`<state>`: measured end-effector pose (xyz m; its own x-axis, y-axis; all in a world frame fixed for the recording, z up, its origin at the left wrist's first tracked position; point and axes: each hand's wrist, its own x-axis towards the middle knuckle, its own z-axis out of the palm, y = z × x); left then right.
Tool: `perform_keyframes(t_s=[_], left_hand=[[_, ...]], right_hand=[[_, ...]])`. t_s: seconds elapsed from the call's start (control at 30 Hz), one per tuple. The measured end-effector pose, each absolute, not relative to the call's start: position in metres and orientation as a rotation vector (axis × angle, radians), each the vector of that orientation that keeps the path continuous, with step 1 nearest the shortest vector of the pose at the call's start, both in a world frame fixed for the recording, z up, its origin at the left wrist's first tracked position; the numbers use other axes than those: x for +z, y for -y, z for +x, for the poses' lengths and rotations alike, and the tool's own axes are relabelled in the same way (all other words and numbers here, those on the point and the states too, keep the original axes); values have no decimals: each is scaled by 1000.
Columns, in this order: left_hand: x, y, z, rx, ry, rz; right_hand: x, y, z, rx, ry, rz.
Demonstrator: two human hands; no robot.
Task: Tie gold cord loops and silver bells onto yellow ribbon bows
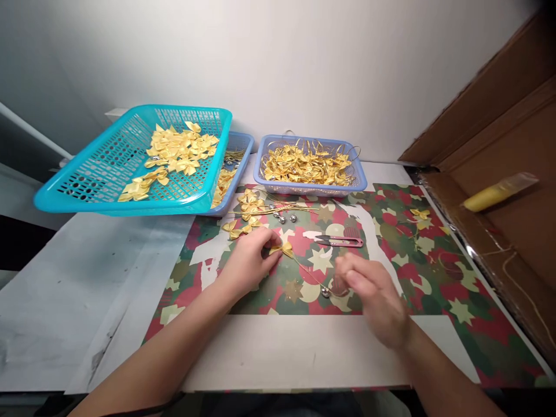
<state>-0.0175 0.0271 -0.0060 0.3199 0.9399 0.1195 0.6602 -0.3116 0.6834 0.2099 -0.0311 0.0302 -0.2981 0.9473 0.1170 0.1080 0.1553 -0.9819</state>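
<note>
Here | left hand (252,258) pinching yellow bow (286,249) | right hand (374,292) fisted near bell (325,293)

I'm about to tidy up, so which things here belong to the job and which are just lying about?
Job: bow in left hand, cord, bell; probably spare bows, spare bells, scissors, teal basket, right blue basket.
Lying about, seemingly: yellow tube, cardboard.

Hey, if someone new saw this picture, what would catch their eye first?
Probably the big turquoise basket on the left, holding yellow bows. Next, the star-patterned red and green sheet in the middle, where the left hand pinches a small bow. The blue basket at back centre, heaped with more bows, might stand out too.
</note>
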Motion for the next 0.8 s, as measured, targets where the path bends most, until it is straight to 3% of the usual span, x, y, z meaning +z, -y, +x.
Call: perform_keyframes(t_s=[0.23,0.37,0.53,0.8], left_hand=[[-3,-18,-10,798,-1335,1888],[-1,-10,-1,882,-1258,1883],[2,-3,4,933,-1200,1958],[4,3,4,813,-1123,1249]], right_hand=[[7,10,191,1308,1566,-1355],[0,6,185,1432,1484,-1324],[-1,6,185,1340,1506,-1318],[5,9,187,1153,1599,-1181]])
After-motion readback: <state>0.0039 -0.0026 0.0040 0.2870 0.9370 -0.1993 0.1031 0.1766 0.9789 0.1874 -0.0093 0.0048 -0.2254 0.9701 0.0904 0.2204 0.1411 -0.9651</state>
